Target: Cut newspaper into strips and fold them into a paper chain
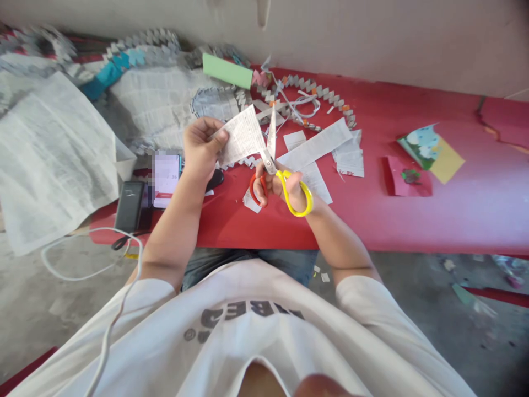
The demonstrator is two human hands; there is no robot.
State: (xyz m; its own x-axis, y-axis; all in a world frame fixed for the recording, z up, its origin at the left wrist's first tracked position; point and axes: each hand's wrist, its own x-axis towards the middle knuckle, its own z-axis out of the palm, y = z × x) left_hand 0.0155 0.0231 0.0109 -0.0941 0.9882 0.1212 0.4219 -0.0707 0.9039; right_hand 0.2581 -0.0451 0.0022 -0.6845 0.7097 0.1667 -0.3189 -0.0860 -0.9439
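Observation:
Between the thumb and fingers of my left hand (203, 146) is a piece of printed paper (243, 138), held up over the table. My right hand (278, 184) grips a pair of scissors (270, 161) with one red and one yellow handle loop. Their blades are spread apart, pointing away from me, close to the paper's right edge; whether they touch it I cannot tell. Beyond and right of the scissors lie a long paper strip (316, 144) and several smaller paper pieces (349, 157).
Folded-paper chains (322, 91) and a light green paper piece (227, 70) lie at the back of the red table (388, 220). A phone (167, 179) and a black power bank (130, 207) are left, by large paper sheets (58, 160). Colourful cards (421, 146) lie right. A white cable (140, 256) hangs nearby.

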